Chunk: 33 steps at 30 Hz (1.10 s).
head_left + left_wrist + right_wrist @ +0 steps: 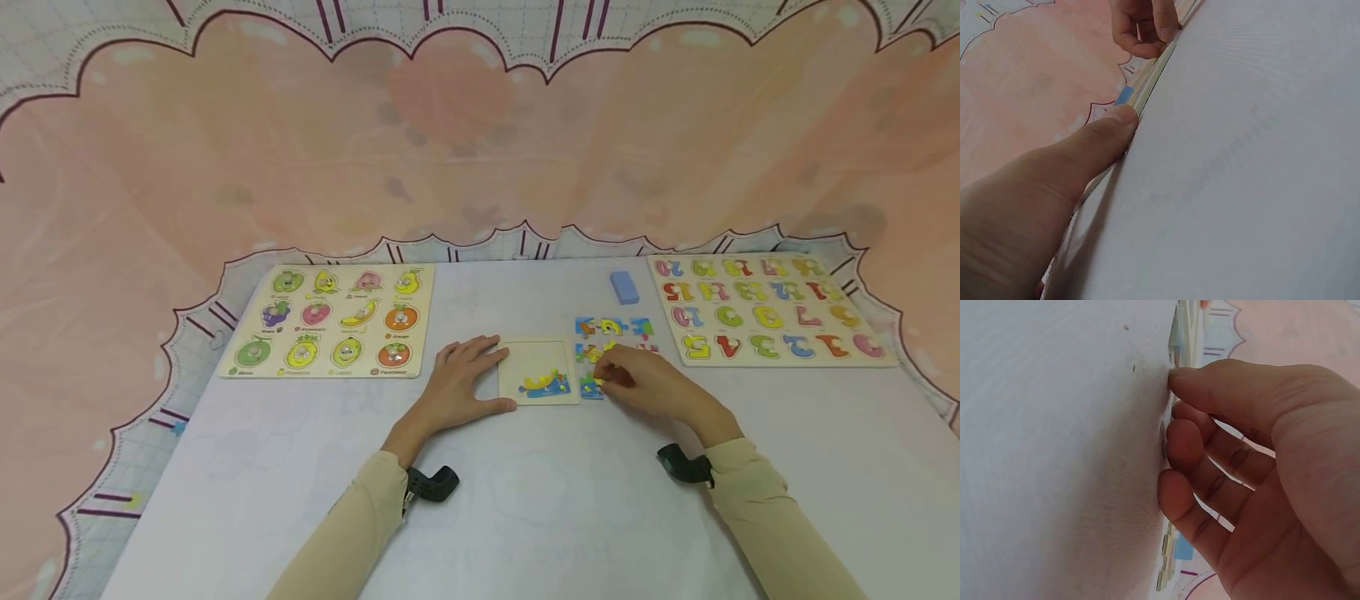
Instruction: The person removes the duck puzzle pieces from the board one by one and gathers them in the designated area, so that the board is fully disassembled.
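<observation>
In the head view, a square wooden puzzle tray (pixel 536 357) lies mid-table, with blue and yellow jigsaw pieces (pixel 546 385) fitted along its lower part. My left hand (pixel 467 379) rests beside its left edge, fingers spread and thumb touching the lower left corner. To the right of the tray, loose jigsaw pieces (pixel 609 327) lie in rows. Over the lower row, my right hand (pixel 647 382) has curled fingers and pinches at a blue and yellow jigsaw piece (pixel 591 388). Its fingertips are low at the table in the right wrist view; the fingers mostly hide the piece there.
A fruit puzzle board (pixel 424 333) lies on the left of the white table (pixel 510 517). On the right is a number puzzle board (pixel 787 364). A blue block (pixel 624 287) sits behind the loose pieces. Patterned cloth (pixel 480 167) hangs behind the table.
</observation>
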### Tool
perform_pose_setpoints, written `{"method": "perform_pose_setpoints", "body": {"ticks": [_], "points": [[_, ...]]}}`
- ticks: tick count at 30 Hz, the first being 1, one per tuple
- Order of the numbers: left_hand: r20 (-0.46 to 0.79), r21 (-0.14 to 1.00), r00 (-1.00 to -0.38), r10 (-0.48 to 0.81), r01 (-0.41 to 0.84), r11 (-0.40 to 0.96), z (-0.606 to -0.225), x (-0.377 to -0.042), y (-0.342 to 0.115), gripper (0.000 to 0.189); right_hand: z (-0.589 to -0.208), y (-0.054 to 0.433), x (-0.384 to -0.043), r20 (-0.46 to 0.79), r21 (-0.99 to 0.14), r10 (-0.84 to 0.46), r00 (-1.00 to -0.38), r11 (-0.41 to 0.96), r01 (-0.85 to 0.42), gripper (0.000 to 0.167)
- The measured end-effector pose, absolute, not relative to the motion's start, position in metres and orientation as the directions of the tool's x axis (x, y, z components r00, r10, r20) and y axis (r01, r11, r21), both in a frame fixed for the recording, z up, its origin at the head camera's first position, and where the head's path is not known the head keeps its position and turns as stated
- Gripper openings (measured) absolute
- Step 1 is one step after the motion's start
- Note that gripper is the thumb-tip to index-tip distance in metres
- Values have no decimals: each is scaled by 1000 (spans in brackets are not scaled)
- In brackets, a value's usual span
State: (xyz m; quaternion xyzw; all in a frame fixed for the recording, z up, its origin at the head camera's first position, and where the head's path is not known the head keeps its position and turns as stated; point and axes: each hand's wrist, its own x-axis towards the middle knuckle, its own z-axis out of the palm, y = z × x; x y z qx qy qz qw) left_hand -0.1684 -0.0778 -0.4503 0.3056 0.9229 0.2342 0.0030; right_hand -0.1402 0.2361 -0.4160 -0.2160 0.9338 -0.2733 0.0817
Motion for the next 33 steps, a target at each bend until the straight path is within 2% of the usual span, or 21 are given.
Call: {"method": "perform_pose_setpoints", "body": {"ticks": [13, 23, 28, 33], "points": [[146, 431, -811, 567, 568, 701, -447, -170, -78, 79, -410, 221, -142, 51, -569, -468, -882, 712, -411, 9], [152, 433, -814, 560, 564, 702, -447, -168, -79, 79, -410, 188, -144, 89, -495, -563, -822, 691, -527, 22], [151, 436, -815, 559, 563, 702, -449, -167, -79, 79, -409, 174, -144, 24, -474, -582, -813, 709, -522, 29], [156, 437, -810, 565, 570, 696, -450, -167, -78, 79, -406, 169, -141, -57, -459, -554, -831, 753, -471, 36]]}}
